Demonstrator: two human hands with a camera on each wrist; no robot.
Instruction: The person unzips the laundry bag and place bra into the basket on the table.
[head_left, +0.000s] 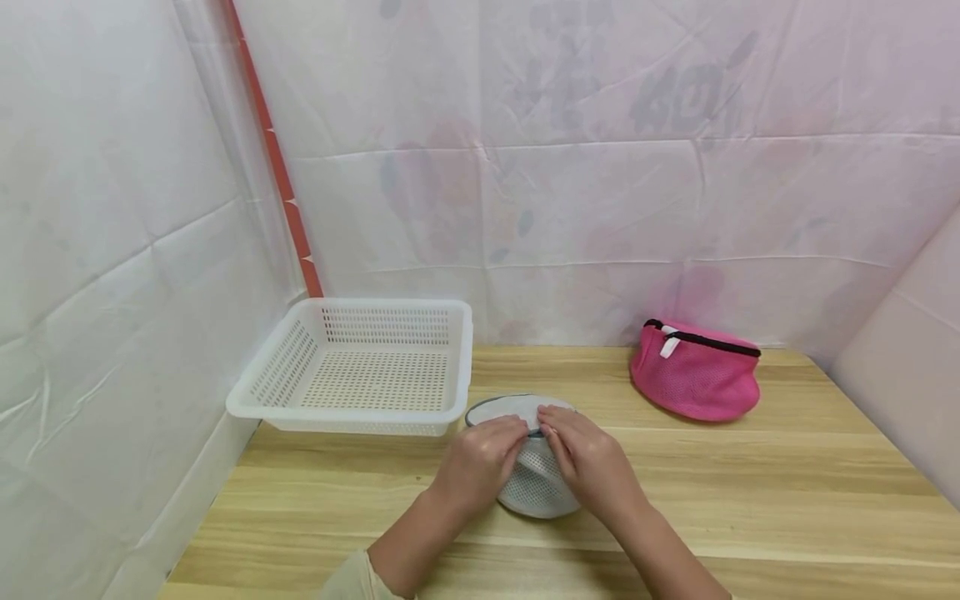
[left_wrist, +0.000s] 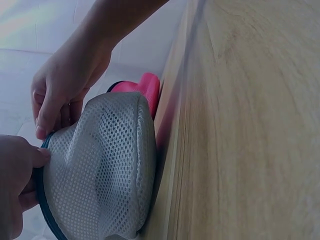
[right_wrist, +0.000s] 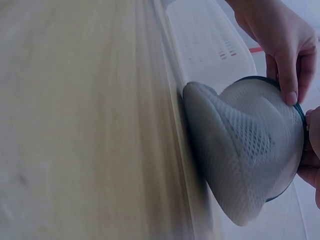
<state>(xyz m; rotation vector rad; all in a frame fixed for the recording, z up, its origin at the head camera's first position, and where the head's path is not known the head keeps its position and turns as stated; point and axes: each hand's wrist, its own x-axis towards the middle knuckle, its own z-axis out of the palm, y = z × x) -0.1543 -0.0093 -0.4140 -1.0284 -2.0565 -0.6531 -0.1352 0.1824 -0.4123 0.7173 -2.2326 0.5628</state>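
A light grey mesh bag (head_left: 538, 479) with a dark zip edge stands upright on the wooden table, between both hands. The left hand (head_left: 480, 458) pinches that zip edge on its left, thumb and fingers together at the top. Close beside it, the right hand (head_left: 596, 458) pinches the same edge from the right. Both wrist views show the bag's mesh side (left_wrist: 95, 175) bulging below the fingers, its base on the table. The zip pull is hidden by the fingers.
A white perforated plastic basket (head_left: 462, 358) sits at the back left, its near right corner close to the grey bag. At the back right, a pink mesh bag (head_left: 697, 379) with a black zip and white tab lies near the sheet-covered wall (head_left: 570, 217).
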